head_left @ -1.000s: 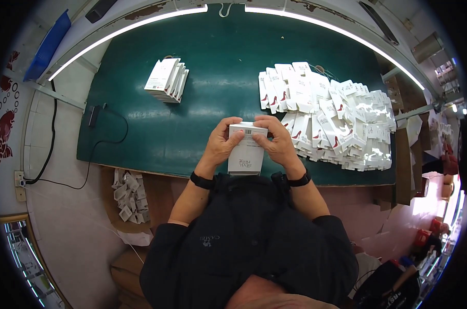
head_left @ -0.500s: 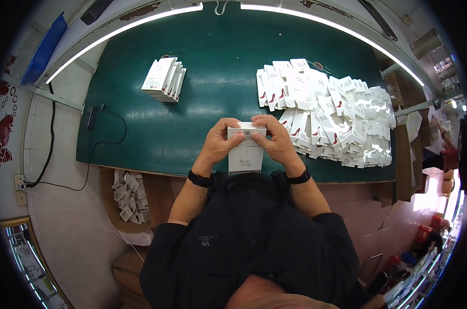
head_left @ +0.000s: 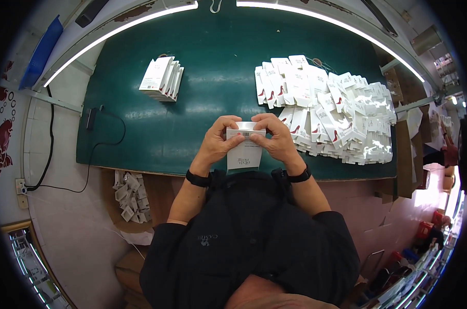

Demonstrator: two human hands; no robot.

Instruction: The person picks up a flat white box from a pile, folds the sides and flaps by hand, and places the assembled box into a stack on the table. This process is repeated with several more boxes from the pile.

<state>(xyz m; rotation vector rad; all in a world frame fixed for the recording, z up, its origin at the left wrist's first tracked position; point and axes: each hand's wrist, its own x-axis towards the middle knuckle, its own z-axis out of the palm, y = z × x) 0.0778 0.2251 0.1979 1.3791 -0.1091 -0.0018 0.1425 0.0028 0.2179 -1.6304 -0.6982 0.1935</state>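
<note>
Between my two hands is a white printed carton [head_left: 244, 154], held in front of my chest at the table's near edge. My left hand [head_left: 220, 138] grips its left side, thumb on the face and fingers curled over the far end. On the other side my right hand [head_left: 274, 137] holds it the same way, both thumbs pressing near a small printed patch. The carton's far end shows a pale flap or opening between my fingertips; whether it is fully closed I cannot tell.
A short row of white cartons [head_left: 161, 77] stands on the green table [head_left: 202, 67] at the left. Many flat white cartons with red shoe prints [head_left: 326, 108] are heaped at the right. A black cable [head_left: 122, 135] crosses the left edge; below sits a cardboard box [head_left: 121, 219] of white pieces.
The carton has tilted slightly in my hands, and a wider pale gap shows at its far end. Both hands keep their hold in nearly the same place.
</note>
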